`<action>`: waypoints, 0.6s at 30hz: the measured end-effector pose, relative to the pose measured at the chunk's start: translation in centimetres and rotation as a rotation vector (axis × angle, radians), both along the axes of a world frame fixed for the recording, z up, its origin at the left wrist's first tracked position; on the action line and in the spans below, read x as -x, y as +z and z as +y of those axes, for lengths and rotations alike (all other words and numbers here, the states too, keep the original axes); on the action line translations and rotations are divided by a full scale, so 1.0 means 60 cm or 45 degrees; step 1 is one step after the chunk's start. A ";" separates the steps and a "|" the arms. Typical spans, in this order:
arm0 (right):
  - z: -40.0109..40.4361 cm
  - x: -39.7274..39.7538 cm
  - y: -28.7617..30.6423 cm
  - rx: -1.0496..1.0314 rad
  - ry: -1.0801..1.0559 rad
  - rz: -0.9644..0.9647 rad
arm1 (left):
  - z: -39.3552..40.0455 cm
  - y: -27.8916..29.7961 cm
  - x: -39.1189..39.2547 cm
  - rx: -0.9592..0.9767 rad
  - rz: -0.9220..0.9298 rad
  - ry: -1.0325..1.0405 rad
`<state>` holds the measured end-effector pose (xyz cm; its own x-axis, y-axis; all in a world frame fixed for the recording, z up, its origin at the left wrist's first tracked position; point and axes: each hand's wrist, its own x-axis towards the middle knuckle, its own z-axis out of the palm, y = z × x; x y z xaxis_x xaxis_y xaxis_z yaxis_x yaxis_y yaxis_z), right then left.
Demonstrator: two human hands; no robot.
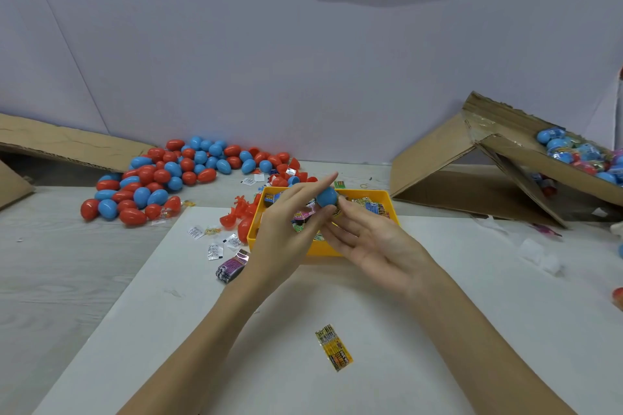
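Note:
A blue plastic egg (326,197) is held above the yellow tray (322,249) in the middle of the table. My left hand (286,229) reaches in from the left and pinches the egg, its index finger sticking out straight past it. My right hand (377,246) lies palm up to the right, fingers nearly straight, with the tips touching the egg's lower right side. A bit of yellow wrapper (337,212) shows just under the egg. The tray holds several coloured printed wrappers, partly hidden by my hands.
A large pile of red and blue eggs (168,175) lies at the back left. A tipped cardboard box (472,162) with wrapped eggs (573,155) stands at the right. On the white sheet (202,330) lie a yellow wrapper (333,347) and a purple wrapper stack (231,266).

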<state>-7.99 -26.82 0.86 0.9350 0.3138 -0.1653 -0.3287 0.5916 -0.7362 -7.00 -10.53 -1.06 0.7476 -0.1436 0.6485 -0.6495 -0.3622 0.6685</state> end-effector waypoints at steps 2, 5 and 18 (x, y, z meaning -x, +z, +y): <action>0.005 0.002 0.001 -0.049 0.012 0.059 | -0.003 -0.001 0.000 -0.062 -0.068 0.043; 0.009 0.003 0.003 -0.119 0.028 0.117 | -0.003 -0.003 0.000 -0.092 -0.119 0.091; 0.026 0.008 -0.005 -0.265 0.070 0.300 | -0.008 -0.012 -0.003 -0.081 -0.293 0.154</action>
